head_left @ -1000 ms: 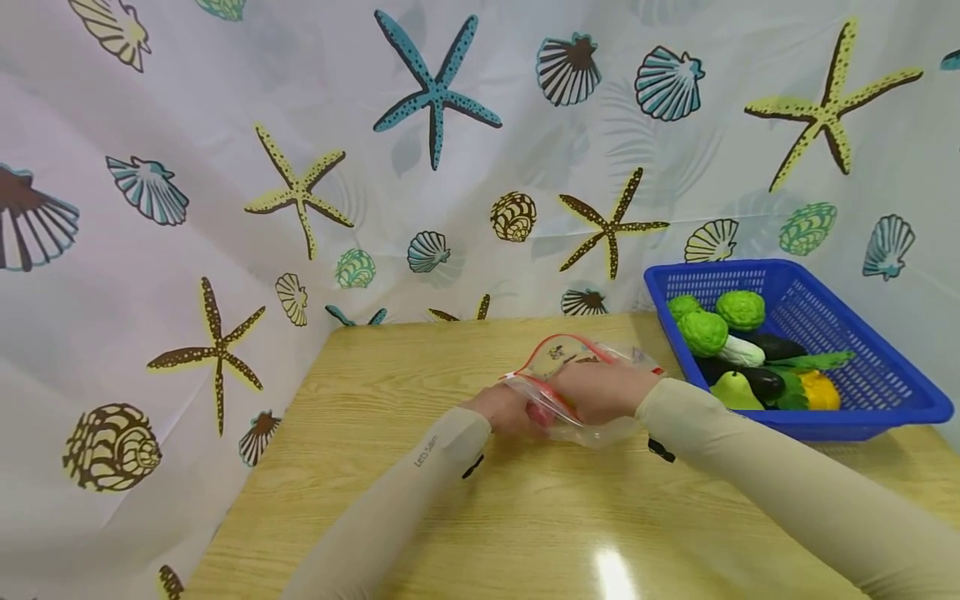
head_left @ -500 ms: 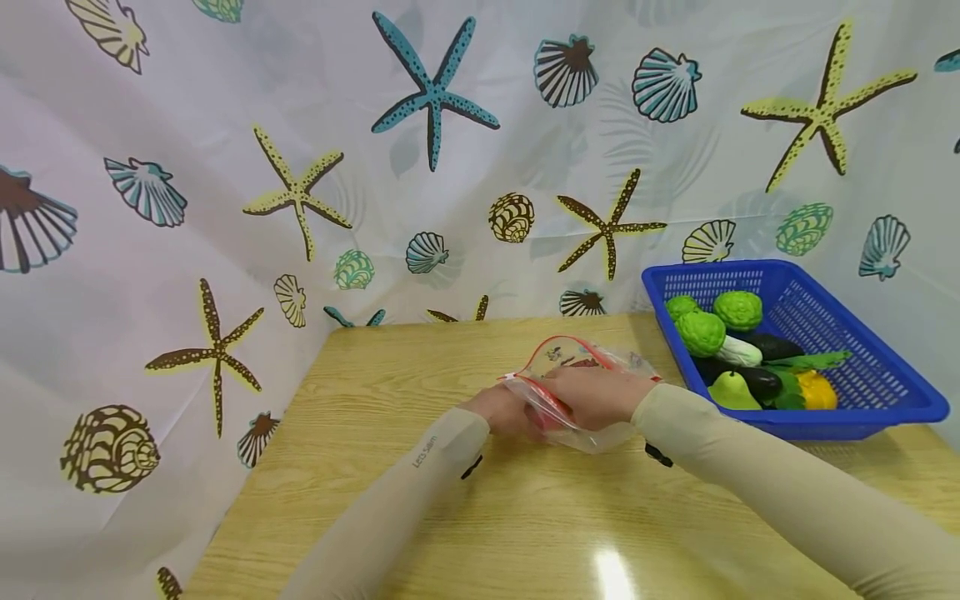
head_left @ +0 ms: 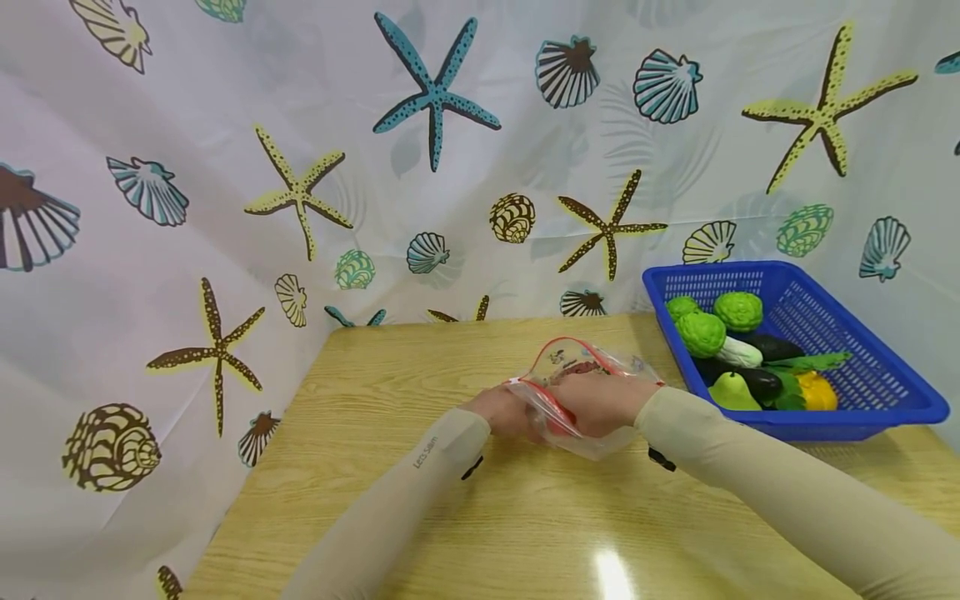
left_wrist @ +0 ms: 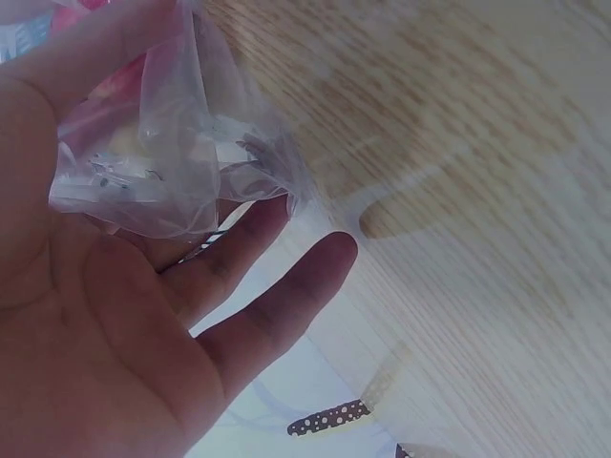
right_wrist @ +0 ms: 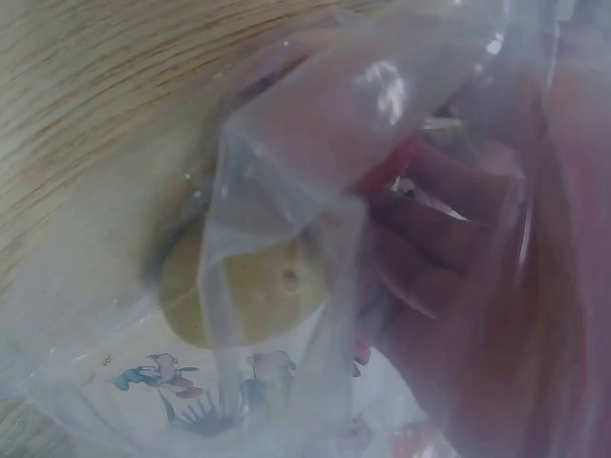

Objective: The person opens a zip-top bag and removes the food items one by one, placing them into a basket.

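A clear zip bag (head_left: pixel 588 446) with red closure strips and small printed figures gapes between both hands above the table. My left hand (head_left: pixel 501 410) holds its left side; in the left wrist view the thumb lies over the plastic, with some fingers (left_wrist: pixel 282 305) spread below. Reaching inside the bag is my right hand (head_left: pixel 600 402), its fingers (right_wrist: pixel 434 234) curled at a pinkish-red thing (left_wrist: pixel 119 81), mostly hidden by hand and plastic. A yellowish rounded thing (right_wrist: pixel 253 291), like a potato, sits in the bag beside that hand, seen through the film.
At the right stands a blue perforated basket (head_left: pixel 877 358) holding green leafy heads (head_left: pixel 702 333), a green pear (head_left: pixel 733 392), dark eggplant-like pieces and a yellow-orange pepper-like piece (head_left: pixel 817 390). Wooden tabletop (head_left: pixel 405 367) lies below. A curtain (head_left: pixel 465 192) printed with shells and starfish hangs behind.
The right hand has shifted slightly inside the bag, and the bag's mouth and front have changed shape a little. The left hand stays nearly in place.
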`<action>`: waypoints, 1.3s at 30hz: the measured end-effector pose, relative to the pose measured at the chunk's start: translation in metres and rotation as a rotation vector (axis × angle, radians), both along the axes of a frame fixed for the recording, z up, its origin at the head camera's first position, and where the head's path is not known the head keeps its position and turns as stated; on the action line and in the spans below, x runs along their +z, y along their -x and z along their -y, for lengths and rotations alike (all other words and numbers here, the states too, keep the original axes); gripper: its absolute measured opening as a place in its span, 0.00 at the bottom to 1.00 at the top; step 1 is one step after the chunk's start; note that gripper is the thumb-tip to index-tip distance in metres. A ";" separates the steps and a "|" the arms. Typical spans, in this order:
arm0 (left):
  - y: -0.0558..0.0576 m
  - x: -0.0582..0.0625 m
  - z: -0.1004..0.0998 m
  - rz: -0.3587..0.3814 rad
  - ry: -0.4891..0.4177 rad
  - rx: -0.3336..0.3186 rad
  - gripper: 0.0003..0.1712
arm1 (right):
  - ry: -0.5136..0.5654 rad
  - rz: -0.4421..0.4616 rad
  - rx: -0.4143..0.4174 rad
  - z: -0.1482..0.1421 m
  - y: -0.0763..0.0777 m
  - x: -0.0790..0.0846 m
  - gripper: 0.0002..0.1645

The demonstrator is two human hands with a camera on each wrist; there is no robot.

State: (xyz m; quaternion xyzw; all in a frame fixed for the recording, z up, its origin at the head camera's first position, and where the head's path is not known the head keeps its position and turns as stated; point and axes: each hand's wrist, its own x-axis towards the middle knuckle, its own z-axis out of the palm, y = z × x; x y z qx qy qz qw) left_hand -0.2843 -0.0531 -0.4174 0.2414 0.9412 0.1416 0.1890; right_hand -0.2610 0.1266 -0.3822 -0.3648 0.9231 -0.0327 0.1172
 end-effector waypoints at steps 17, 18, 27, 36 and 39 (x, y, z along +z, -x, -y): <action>-0.002 0.005 -0.003 0.009 0.012 0.021 0.44 | 0.279 -0.114 0.036 -0.049 -0.013 0.069 0.25; -0.002 0.006 -0.002 0.010 0.028 0.026 0.44 | 0.293 -0.122 0.019 -0.054 -0.014 0.074 0.26; -0.002 0.006 -0.001 0.002 0.092 0.036 0.45 | 0.387 -0.260 -0.125 -0.110 -0.021 0.108 0.31; -0.005 0.005 0.001 -0.002 0.101 0.054 0.43 | 0.301 -0.160 -0.349 -0.168 -0.012 0.095 0.39; -0.006 0.003 0.002 -0.002 0.105 0.055 0.43 | 0.264 -0.124 -0.358 -0.182 -0.007 0.085 0.39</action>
